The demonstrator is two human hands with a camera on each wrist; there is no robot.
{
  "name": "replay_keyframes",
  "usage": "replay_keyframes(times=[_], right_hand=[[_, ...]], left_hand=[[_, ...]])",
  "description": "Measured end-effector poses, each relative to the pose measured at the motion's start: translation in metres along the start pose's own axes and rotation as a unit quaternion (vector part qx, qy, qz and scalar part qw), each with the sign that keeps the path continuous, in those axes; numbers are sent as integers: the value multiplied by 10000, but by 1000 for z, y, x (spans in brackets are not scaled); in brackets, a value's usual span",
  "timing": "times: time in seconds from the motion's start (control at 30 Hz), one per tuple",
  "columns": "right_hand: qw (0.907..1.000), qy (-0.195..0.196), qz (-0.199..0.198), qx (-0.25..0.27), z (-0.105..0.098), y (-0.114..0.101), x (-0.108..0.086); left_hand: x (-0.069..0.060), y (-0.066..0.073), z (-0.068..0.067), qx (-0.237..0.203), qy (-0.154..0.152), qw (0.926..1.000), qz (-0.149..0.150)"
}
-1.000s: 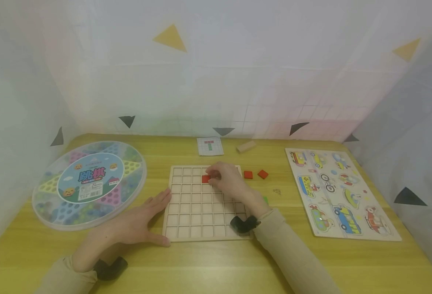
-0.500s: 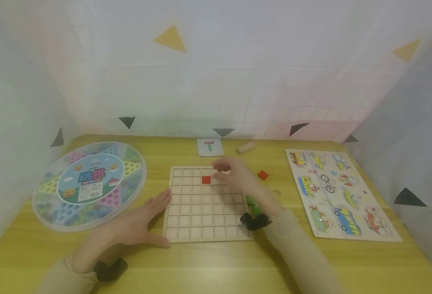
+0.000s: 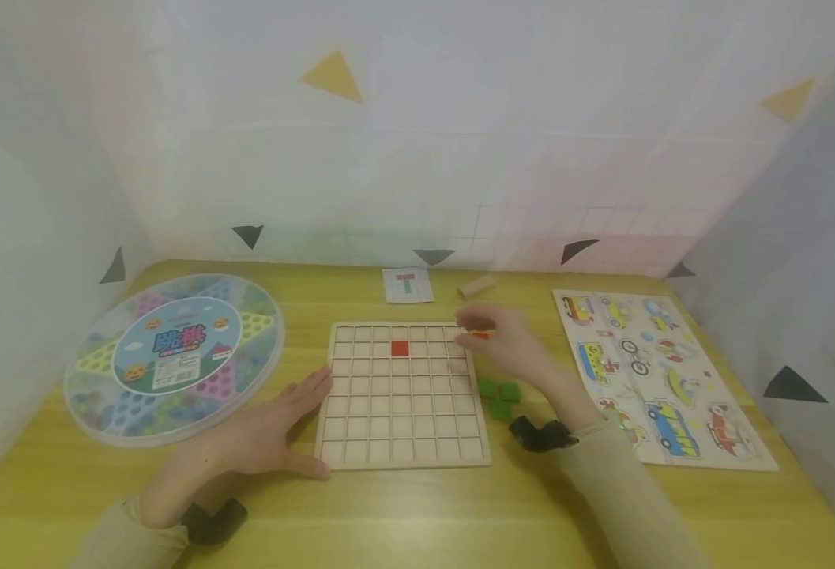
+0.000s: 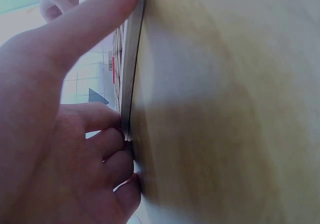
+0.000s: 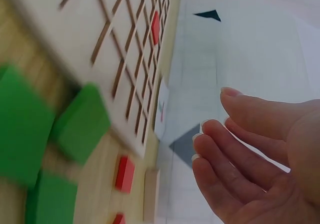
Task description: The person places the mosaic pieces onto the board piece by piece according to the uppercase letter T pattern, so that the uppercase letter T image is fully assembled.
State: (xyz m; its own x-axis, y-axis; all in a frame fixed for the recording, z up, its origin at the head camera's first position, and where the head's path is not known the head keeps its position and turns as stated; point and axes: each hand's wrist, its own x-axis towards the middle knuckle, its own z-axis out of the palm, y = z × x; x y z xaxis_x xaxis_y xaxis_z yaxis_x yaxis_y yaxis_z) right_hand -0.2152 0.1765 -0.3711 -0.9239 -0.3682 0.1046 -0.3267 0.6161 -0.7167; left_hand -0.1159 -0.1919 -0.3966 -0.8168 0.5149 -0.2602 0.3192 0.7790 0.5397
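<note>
My left hand (image 3: 264, 431) rests at the left edge of the grid board (image 3: 399, 407), thumb and fingers spread apart, touching its rim. One red tile (image 3: 399, 348) sits in the board's middle column, second row from the far edge. My right hand (image 3: 505, 340) is off the board's far right corner, its fingers loosely bent with a gap to the thumb, pinching nothing. Just beside that corner lie two loose red tiles (image 5: 125, 174), partly behind my fingers in the head view. Three green tiles (image 3: 500, 410) lie close by the board's right edge. Beyond its far edge are a card (image 3: 408, 285) with a red and green T and, right of that, a wooden block (image 3: 477, 288). Well right of the board lies a vehicle puzzle (image 3: 662, 371); to its left, a round game box (image 3: 175, 356).
</note>
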Motion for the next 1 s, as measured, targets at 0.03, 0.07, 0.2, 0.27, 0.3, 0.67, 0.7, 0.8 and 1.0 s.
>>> replay_keyframes(times=[0.03,0.07,0.2,0.27,0.3,0.67,0.7,0.8,1.0], right_hand=[[10000,47,21,-19,-2,3,-2],[10000,75,17,-39,-5,6,-3],[9997,204,84,-109,-16,18,-9],[9994,250,206,-133,-22,22,-11],[9992,266,270,-151,-24,24,-11],[9954,353,735,-501,-34,42,-12],[9950,343,784,-521,-35,44,-12],[9944,301,864,-524,-36,49,-11],[9939,365,876,-557,-36,57,-9]], left_hand=[[0,0,0,19,-3,10000,4],[0,0,1,33,-10,10000,-16],[1,-2,2,24,-16,10000,-11],[1,-2,2,4,-8,10000,-6],[1,-2,2,0,-3,10000,21],[1,-2,0,3,-29,10000,-86],[1,-2,1,-4,-38,10000,-88],[1,-1,1,-7,-70,9998,-161],[1,0,-1,-29,-69,9999,-144]])
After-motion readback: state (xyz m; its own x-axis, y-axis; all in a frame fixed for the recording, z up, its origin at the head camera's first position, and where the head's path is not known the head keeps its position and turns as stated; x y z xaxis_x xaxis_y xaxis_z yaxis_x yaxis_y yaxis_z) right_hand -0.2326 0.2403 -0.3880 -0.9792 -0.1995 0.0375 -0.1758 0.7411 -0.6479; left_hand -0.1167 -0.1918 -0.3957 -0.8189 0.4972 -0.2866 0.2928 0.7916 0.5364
